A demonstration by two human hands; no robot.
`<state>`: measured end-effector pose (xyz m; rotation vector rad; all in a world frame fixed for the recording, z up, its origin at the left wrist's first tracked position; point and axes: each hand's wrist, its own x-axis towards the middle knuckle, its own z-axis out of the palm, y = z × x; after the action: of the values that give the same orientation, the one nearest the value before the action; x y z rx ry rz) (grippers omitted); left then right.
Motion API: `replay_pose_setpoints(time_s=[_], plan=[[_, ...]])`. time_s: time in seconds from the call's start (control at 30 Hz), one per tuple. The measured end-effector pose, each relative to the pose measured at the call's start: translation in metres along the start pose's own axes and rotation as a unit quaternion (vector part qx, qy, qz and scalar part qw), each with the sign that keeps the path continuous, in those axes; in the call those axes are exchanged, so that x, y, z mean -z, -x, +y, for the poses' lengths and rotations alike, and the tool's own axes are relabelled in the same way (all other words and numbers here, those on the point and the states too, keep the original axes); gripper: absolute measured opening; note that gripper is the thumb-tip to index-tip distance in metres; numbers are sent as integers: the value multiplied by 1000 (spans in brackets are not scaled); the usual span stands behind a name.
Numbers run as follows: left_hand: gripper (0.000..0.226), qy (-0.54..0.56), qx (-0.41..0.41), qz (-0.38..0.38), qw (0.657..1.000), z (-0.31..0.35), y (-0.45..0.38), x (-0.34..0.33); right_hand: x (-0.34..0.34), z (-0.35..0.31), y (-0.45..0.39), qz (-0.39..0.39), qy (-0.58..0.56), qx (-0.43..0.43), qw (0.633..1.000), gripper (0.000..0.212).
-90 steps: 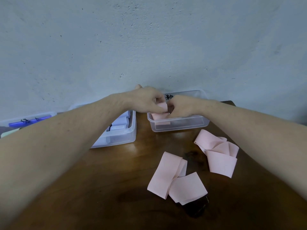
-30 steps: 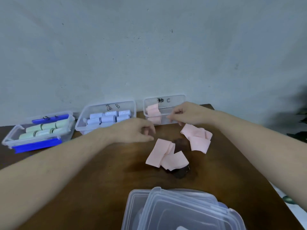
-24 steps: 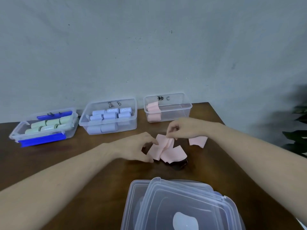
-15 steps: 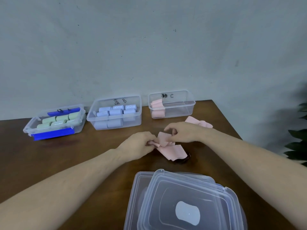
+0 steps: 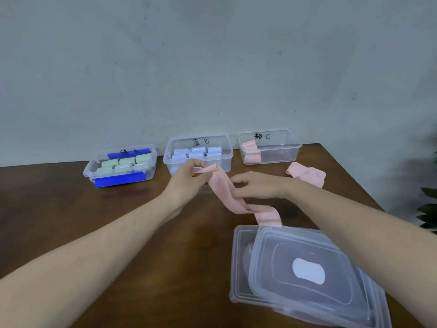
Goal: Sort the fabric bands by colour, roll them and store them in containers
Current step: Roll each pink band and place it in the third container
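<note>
A pink fabric band [image 5: 227, 195] stretches from my left hand [image 5: 189, 178] down to the table beside the stacked lids. My left hand pinches its upper end, which is folded over. My right hand [image 5: 255, 188] rests against the band's middle, fingers loosely curled on it. A second pink band [image 5: 307, 174] lies crumpled at the back right. Three clear containers stand by the wall: one with green rolls [image 5: 123, 165], one marked B with light blue rolls [image 5: 197, 152], one marked C [image 5: 281, 147] with pink rolls at its left end.
Two clear plastic lids [image 5: 307, 273] lie stacked at the front right of the brown wooden table [image 5: 118, 221]. The table's right edge runs diagonally near my right arm. Dark green leaves [image 5: 428, 209] show past that edge. A pale wall stands behind the containers.
Both hands left container C, came back to the loose pink bands and took one up. It now hangs unfolded between my hands. The view has pulled back from the table.
</note>
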<state>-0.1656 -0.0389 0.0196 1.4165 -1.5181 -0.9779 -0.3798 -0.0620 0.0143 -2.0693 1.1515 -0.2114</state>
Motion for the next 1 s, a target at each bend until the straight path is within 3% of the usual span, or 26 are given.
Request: replay_pose_setpoints(time_s=[0.17, 0.27, 0.4, 0.47, 0.67, 0.8, 1.0], plan=[[10, 184, 57, 18, 981, -3, 17, 45, -30, -43, -8, 66, -52, -7, 996, 26], [6, 232, 89, 14, 969, -6, 27, 67, -49, -65, -11, 95, -103, -34, 989, 29], [2, 287, 103, 20, 952, -6, 38, 88, -77, -90, -13, 66, -215, -70, 972, 50], [5, 315, 102, 18, 943, -6, 42, 97, -90, -100, -12, 41, -255, -55, 964, 48], [5, 309, 111, 24, 944, -8, 46, 112, -121, -114, -13, 57, -213, -70, 973, 31], [3, 292, 136, 35, 946, -14, 33, 112, -130, -116, -9, 18, -249, -94, 964, 36], [5, 246, 172, 23, 954, -26, 1, 86, -135, -94, -12, 5, -154, -134, 979, 34]])
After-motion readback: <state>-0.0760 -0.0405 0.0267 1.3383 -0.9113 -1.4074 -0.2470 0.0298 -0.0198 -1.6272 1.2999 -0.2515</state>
